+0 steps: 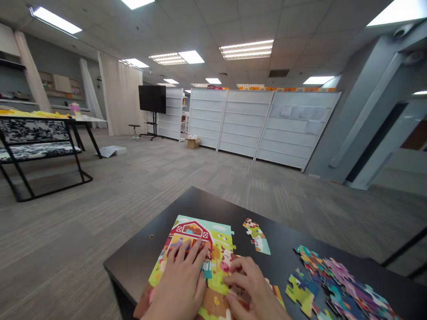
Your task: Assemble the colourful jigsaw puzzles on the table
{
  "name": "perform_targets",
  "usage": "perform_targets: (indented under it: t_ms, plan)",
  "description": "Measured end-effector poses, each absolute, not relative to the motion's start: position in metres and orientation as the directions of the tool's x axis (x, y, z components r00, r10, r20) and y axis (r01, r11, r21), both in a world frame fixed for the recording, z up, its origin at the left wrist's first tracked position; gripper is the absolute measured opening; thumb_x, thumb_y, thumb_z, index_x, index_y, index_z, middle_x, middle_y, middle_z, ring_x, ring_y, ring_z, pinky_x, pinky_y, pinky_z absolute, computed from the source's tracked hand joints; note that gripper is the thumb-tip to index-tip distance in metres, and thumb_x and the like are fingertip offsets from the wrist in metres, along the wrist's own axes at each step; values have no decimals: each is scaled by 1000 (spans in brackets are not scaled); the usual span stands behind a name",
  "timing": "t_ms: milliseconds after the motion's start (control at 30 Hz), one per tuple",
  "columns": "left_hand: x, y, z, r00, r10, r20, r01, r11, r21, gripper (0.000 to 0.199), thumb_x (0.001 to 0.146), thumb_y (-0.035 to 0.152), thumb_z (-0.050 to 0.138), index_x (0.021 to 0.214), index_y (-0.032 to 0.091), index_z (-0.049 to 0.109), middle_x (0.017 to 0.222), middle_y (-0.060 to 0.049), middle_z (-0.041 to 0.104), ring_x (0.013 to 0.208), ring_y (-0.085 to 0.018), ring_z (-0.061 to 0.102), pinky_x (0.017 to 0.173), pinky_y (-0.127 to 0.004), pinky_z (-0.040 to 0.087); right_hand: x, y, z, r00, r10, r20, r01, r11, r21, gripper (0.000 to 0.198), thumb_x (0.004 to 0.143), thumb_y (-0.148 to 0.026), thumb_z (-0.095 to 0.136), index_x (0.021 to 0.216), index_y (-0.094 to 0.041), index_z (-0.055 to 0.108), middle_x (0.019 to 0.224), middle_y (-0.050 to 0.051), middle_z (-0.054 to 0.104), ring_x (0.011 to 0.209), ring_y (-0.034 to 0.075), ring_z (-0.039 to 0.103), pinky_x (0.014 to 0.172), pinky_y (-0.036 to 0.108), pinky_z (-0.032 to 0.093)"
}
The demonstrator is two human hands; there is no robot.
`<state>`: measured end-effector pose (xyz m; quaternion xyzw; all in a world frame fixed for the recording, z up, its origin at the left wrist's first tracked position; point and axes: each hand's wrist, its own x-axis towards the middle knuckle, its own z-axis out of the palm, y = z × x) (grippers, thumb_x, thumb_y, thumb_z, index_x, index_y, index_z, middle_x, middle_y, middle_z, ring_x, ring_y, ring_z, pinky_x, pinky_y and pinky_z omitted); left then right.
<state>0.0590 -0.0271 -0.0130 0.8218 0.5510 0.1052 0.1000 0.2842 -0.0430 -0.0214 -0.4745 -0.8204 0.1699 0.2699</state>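
Observation:
A partly joined jigsaw puzzle with a red barn and a cow lies on the black table. My left hand rests flat on its left half, fingers spread, covering much of the barn. At the puzzle's lower right, my right hand has its fingers bent round a puzzle piece, most of which the hand hides. Beyond the right hand, a few joined pieces lie apart from the puzzle.
Several loose, darker puzzle pieces are heaped on the right of the black table. A patterned chair stands by another table at the left. White shelving panels and a screen on a stand are farther back.

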Motion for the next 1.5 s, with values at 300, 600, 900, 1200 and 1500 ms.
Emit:
perform_targets:
  t_ms: [300,600,900,1200,1500]
  plan:
    - [59,-27,-11,371,928,39,873,-362,325,69,88,61,54,151,33,42,161,0,33,146,-40,28,117,-61,19,289,-41,-24,-156,958,240,557,286,-780,41,77,-12,47,115,-26,56,116,6,64,109,24,61,97,38,48]
    - [62,-25,-6,387,922,-1,885,-371,282,68,90,60,52,150,31,43,159,-1,34,145,-41,30,115,-62,22,281,-42,-18,-273,936,223,747,353,-564,48,62,-7,51,107,-24,55,118,8,62,113,27,56,95,40,45]
    - [57,-16,-18,394,919,-7,893,-381,240,61,90,53,52,148,34,46,158,1,36,144,-41,33,114,-61,26,298,-31,-12,-352,877,328,714,478,-512,26,84,-14,53,93,-26,75,112,7,69,105,24,61,91,37,48]
    - [56,-6,-25,334,941,58,922,-339,189,58,84,46,59,141,36,55,153,3,43,141,-38,40,113,-58,30,376,25,-24,-73,967,245,926,157,-344,47,89,-26,50,135,-23,60,148,12,54,136,31,47,109,51,37]
    - [46,2,-25,387,922,-18,901,-374,218,60,86,45,58,145,38,48,156,2,38,143,-39,36,113,-60,29,364,18,-17,-45,949,313,917,163,-363,16,86,-24,50,91,-20,65,105,8,70,102,26,62,88,39,46]
